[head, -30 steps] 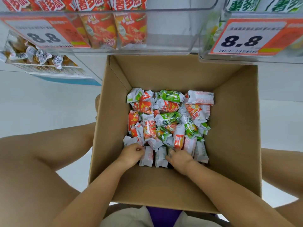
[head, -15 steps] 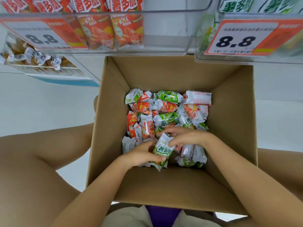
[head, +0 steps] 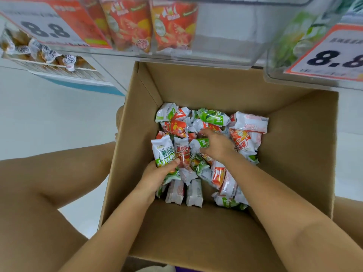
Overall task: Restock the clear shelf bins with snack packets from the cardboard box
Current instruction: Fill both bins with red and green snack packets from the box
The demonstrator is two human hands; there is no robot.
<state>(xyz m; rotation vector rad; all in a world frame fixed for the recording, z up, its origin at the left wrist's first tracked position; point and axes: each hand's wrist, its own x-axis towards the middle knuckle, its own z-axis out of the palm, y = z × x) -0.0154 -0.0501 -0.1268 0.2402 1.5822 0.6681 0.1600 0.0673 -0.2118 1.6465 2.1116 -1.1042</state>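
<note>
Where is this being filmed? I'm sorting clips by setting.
Most likely a shop aisle, probably a convenience store or supermarket. Clear shelf bins carry 8.8 price tags and rows of red snack packets, and an open cardboard box of loose packets stands below for restocking.

One cardboard box, two clear bins, two price tags, two hands.

Both forearms are bare, with no sleeves, watch, rings or gloves showing on the left hand or the right hand. The legs on either side are bare as well. At the bottom edge, a strip of pale beige cloth and purple cloth shows.
</note>
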